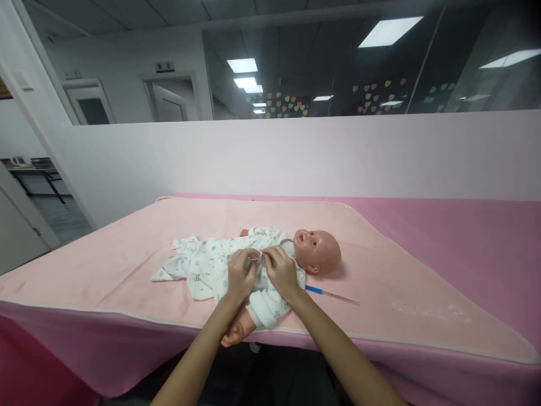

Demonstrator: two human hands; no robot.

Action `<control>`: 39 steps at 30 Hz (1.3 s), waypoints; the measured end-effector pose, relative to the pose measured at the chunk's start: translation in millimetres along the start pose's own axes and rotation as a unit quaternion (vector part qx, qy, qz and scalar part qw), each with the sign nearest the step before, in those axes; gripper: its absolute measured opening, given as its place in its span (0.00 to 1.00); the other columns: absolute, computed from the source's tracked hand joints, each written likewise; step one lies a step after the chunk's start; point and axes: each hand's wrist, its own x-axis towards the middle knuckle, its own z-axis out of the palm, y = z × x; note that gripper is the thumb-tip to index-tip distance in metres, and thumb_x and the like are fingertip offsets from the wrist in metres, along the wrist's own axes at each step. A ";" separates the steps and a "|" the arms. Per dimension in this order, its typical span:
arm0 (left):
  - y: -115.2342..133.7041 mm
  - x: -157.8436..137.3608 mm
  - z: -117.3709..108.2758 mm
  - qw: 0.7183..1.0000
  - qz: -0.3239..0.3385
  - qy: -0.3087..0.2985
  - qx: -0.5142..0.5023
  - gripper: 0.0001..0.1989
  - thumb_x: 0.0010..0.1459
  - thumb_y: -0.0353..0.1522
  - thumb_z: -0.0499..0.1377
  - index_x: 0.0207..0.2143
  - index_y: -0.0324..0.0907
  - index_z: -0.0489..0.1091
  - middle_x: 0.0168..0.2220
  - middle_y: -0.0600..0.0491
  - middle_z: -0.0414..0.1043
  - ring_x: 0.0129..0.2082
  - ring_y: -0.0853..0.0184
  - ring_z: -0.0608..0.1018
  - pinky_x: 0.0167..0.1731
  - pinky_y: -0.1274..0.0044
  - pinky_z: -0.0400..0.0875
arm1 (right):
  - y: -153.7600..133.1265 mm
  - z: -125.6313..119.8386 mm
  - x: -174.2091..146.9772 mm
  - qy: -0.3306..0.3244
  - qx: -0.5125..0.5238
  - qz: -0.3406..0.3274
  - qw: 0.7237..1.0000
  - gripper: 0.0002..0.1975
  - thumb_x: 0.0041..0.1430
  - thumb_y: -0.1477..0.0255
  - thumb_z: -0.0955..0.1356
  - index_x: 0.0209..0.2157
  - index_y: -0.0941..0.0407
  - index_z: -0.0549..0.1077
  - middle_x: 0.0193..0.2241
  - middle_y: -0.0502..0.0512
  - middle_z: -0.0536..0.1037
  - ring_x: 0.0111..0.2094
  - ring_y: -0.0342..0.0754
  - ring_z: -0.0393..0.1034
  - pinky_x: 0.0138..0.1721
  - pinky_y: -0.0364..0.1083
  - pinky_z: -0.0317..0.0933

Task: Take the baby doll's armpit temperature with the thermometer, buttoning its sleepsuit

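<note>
While a stick (323, 292) is lying on the mat (380, 270) near the shoulder of the doll (262, 282), pink cloth (469, 248) is showing on the right, and the left hand (240, 273) and right hand (282, 270) are hiding part of the suit (205, 262). Face up, the doll is stretching left to right across the mat, its head (323, 252) pointing right. It is resting beneath both hands, one arm (242, 328) reaching over the mat's near edge. The left fingers are pinching a tie (255, 259); the right fingertips are curling close beside it, their hold being unclear.

Pink-draped table (477, 254) — peach mat (393, 276) (white-edged) beneath doll (261, 280) and blue-ended rod (322, 292).
</note>
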 end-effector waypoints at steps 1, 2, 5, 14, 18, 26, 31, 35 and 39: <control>-0.1 -0.1 0.2 1.000 -0.009 0.004 -0.006 0.07 0.50 0.26 0.50 0.31 0.42 0.65 0.31 0.53 0.69 0.34 0.67 0.71 0.37 0.73 0.66 | -0.1 0.0 -0.1 -0.002 -0.002 -0.003 1.000 0.10 0.58 0.76 0.59 0.33 0.55 0.71 0.30 0.53 0.73 0.32 0.43 0.68 0.34 0.41 0.61; -0.3 -0.2 0.5 1.000 -0.017 0.008 -0.011 0.08 0.48 0.25 0.50 0.31 0.42 0.64 0.30 0.53 0.69 0.33 0.67 0.71 0.37 0.73 0.66 | -0.3 0.0 -0.1 -0.004 -0.004 -0.005 1.000 0.10 0.58 0.76 0.59 0.33 0.55 0.71 0.31 0.53 0.73 0.32 0.43 0.68 0.34 0.41 0.61; -0.9 -0.4 0.4 0.999 -0.042 0.009 -0.028 0.10 0.45 0.24 0.48 0.30 0.42 0.63 0.27 0.55 0.65 0.28 0.68 0.69 0.32 0.75 0.65 | -1.0 0.0 0.0 -0.009 -0.006 -0.006 1.000 0.10 0.58 0.76 0.59 0.33 0.55 0.70 0.31 0.52 0.73 0.32 0.43 0.68 0.34 0.41 0.61; 0.9 -0.1 -0.3 0.996 -0.030 -0.050 0.071 0.10 0.51 0.30 0.50 0.37 0.43 0.65 0.30 0.53 0.68 0.32 0.65 0.69 0.35 0.73 0.62 | -2.4 -1.2 0.4 -0.001 -0.001 0.006 1.000 0.09 0.58 0.76 0.59 0.33 0.55 0.70 0.30 0.53 0.73 0.32 0.43 0.68 0.34 0.41 0.62; 2.2 0.0 1.9 0.994 -0.028 -0.049 0.098 0.07 0.54 0.32 0.49 0.34 0.42 0.65 0.32 0.52 0.69 0.35 0.64 0.70 0.37 0.71 0.62 | -1.8 -0.3 0.0 -0.001 -0.002 0.006 1.000 0.09 0.57 0.76 0.59 0.33 0.55 0.70 0.31 0.53 0.73 0.32 0.43 0.68 0.34 0.41 0.62; 1.5 0.2 1.6 0.993 -0.028 -0.059 0.100 0.06 0.56 0.32 0.48 0.31 0.42 0.62 0.31 0.53 0.68 0.33 0.66 0.69 0.34 0.73 0.61 | -1.7 -0.9 0.2 -0.011 -0.002 0.005 1.000 0.09 0.58 0.76 0.59 0.33 0.55 0.70 0.31 0.52 0.73 0.33 0.43 0.68 0.34 0.41 0.61; -0.1 -0.2 0.4 0.988 -0.010 -0.055 0.143 0.13 0.59 0.34 0.45 0.22 0.42 0.58 0.23 0.54 0.64 0.27 0.67 0.66 0.30 0.75 0.58 | -2.8 -2.0 0.5 -0.008 0.007 0.007 1.000 0.09 0.58 0.76 0.59 0.33 0.55 0.70 0.31 0.52 0.73 0.32 0.43 0.68 0.35 0.41 0.61; -2.0 1.1 -1.4 0.985 -0.017 -0.013 0.169 0.17 0.60 0.35 0.45 0.18 0.41 0.55 0.19 0.56 0.61 0.24 0.69 0.64 0.30 0.75 0.56 | -3.0 -2.4 0.5 -0.004 0.015 0.009 1.000 0.09 0.58 0.76 0.59 0.34 0.56 0.70 0.31 0.53 0.73 0.33 0.43 0.68 0.36 0.41 0.61; -2.7 2.0 -3.8 0.985 -0.051 0.028 0.161 0.20 0.60 0.37 0.45 0.16 0.41 0.53 0.16 0.57 0.58 0.20 0.71 0.62 0.30 0.75 0.56 | -1.8 -1.6 -0.2 0.000 0.018 0.008 1.000 0.09 0.58 0.76 0.58 0.34 0.56 0.70 0.31 0.53 0.73 0.34 0.43 0.68 0.36 0.41 0.61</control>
